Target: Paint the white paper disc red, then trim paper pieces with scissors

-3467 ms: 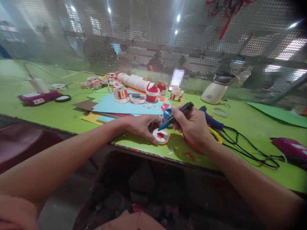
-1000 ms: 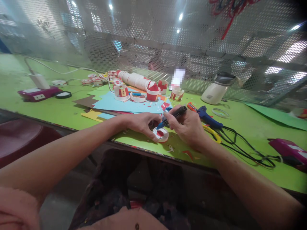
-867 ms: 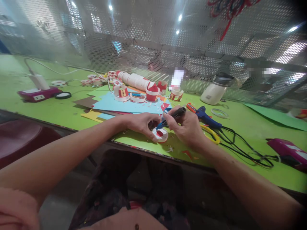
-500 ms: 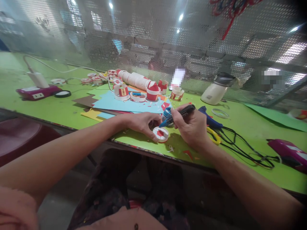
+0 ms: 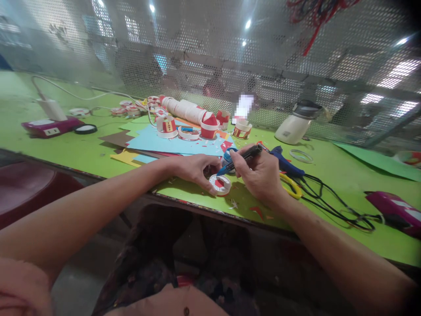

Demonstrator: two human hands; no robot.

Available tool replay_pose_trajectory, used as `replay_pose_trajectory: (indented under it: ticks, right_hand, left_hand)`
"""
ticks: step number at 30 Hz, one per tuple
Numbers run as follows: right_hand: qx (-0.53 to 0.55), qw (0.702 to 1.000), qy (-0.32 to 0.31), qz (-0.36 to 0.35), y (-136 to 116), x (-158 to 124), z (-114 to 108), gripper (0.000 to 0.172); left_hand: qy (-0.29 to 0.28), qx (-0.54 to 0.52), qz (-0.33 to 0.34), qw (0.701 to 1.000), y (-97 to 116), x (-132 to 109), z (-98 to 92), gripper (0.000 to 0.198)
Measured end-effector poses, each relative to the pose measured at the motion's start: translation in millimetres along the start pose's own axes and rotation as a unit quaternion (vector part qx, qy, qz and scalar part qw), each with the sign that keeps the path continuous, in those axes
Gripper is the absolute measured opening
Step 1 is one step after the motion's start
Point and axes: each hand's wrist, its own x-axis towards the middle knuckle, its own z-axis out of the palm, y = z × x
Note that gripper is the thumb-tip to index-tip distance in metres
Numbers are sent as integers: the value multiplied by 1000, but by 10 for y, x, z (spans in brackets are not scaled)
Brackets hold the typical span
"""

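Note:
A small round white paper disc with a raised rim and a red centre [image 5: 219, 184] rests near the table's front edge. My left hand [image 5: 199, 172] grips its left side between thumb and fingers. In my right hand [image 5: 261, 173] is a black marker pen with a blue tip [image 5: 243, 157], slanted down to the left. Its point is at the disc's upper edge; I cannot tell whether it touches. Dark dots run around the disc's face. Just behind the pen is a blue-topped container [image 5: 229, 154], partly hidden by my right hand.
Blue paper [image 5: 154, 142] and other coloured sheets lie behind my left hand, bearing red-and-white paper cups [image 5: 209, 130]. At right are a blue glue gun [image 5: 286, 162], yellow-handled scissors [image 5: 291, 188], black cables and a purple power strip [image 5: 394, 210]. A white kettle [image 5: 292, 125] stands behind.
My right hand and the marker have shifted slightly left, and the pen tip has moved a little left along the disc's upper edge. My left hand stays on the disc.

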Motion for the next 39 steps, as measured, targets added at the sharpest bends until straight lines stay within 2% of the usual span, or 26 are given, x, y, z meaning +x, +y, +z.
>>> replay_pose_trajectory:
  ticks: [13, 23, 39]
  right_hand:
    - [-14, 1000, -5, -19, -8, -2, 5, 26]
    - [-7, 1000, -4, -8, 7, -4, 6, 25]
    - [4, 1000, -10, -5, 9, -5, 11, 26]
  left_hand:
    - [-10, -23, 1, 1000, -12, 0, 7, 50]
    - [-2, -19, -11, 1000, -5, -1, 8, 49]
    - [3, -7, 4, 1000, -13, 0, 7, 50]
